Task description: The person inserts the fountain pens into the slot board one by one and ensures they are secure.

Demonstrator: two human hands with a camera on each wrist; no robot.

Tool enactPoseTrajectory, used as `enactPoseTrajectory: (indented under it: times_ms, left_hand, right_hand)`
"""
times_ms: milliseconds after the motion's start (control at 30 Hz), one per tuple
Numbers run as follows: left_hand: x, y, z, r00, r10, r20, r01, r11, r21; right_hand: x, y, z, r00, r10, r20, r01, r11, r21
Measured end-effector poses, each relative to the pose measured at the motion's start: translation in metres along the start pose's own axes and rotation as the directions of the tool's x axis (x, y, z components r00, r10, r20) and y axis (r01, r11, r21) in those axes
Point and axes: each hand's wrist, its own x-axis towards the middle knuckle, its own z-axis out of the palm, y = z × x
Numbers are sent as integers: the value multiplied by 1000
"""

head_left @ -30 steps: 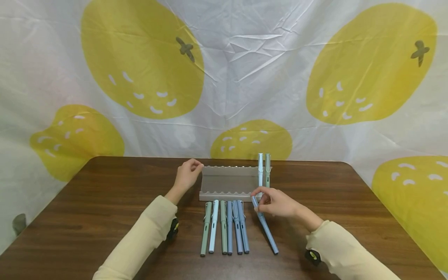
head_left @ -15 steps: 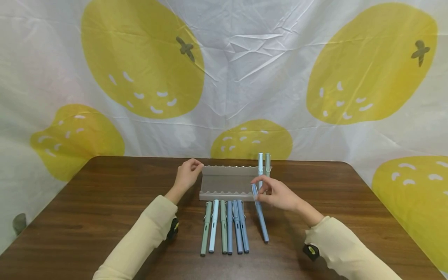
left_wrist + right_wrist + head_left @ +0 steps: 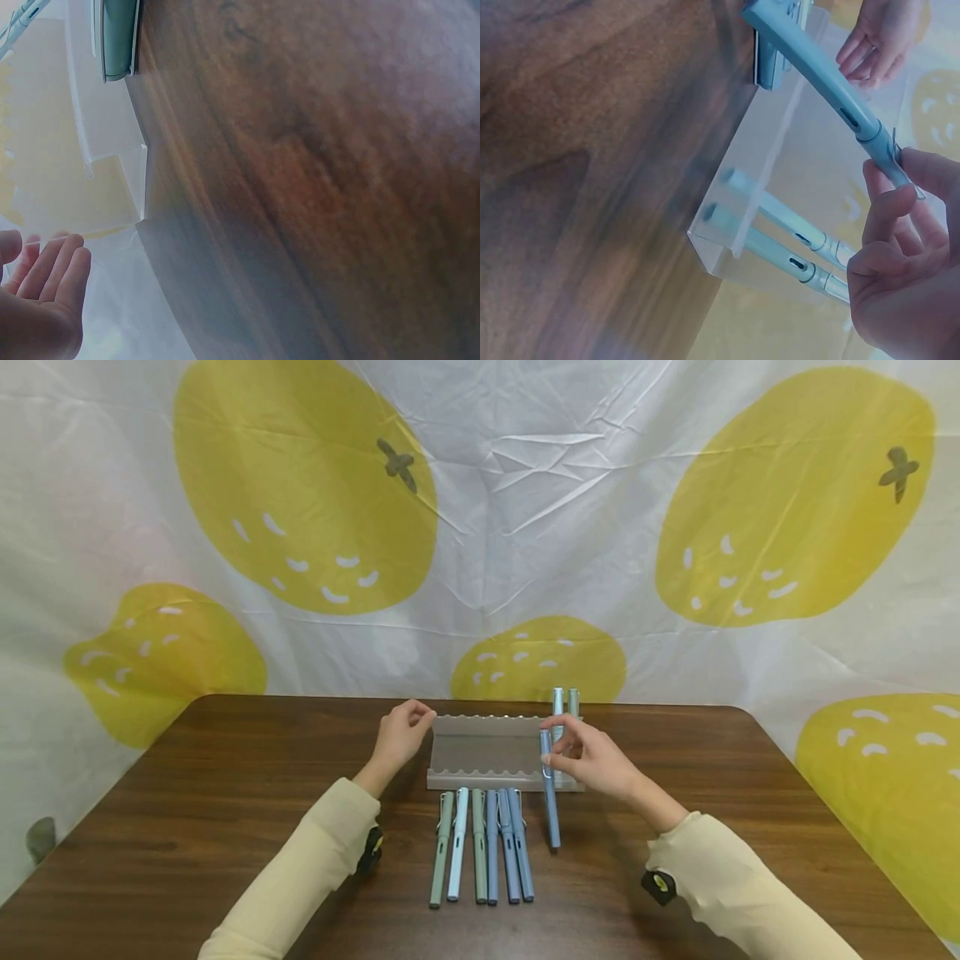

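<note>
My right hand [image 3: 557, 749] pinches a blue pen [image 3: 551, 810] near its cap end, between thumb and fingers. The pen hangs above the table just in front of the right part of a clear pen rack [image 3: 487, 747]. In the right wrist view the blue pen [image 3: 817, 67] slants across the clear rack [image 3: 712, 244] from my right hand [image 3: 896, 176]. Two pale pens [image 3: 566, 703] lie in the rack's rightmost slots. My left hand [image 3: 405, 732] sits at the rack's left rear corner with loosely curled fingers; in the left wrist view the left hand [image 3: 45, 292] holds nothing.
Several pens [image 3: 483, 847], green and blue, lie side by side on the brown wooden table [image 3: 225, 777] in front of the rack. A white cloth with yellow lemon prints [image 3: 480, 527] hangs behind the table's far edge.
My right hand has lifted the blue pen off the table and carried it forward toward the rack, turning it from slanted to nearly straight. The left hand has stayed put.
</note>
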Motion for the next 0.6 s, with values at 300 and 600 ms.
enactPoseTrajectory:
  times_ms: [300, 600]
  left_hand:
    - [1, -2, 1, 1000, 17, -7, -17, 1000, -1]
    - [1, -1, 0, 1000, 6, 0, -6, 1000, -9]
  right_hand:
    - [7, -3, -7, 997, -9, -78, 5, 998, -59]
    - [15, -4, -14, 989, -26, -145, 16, 997, -69]
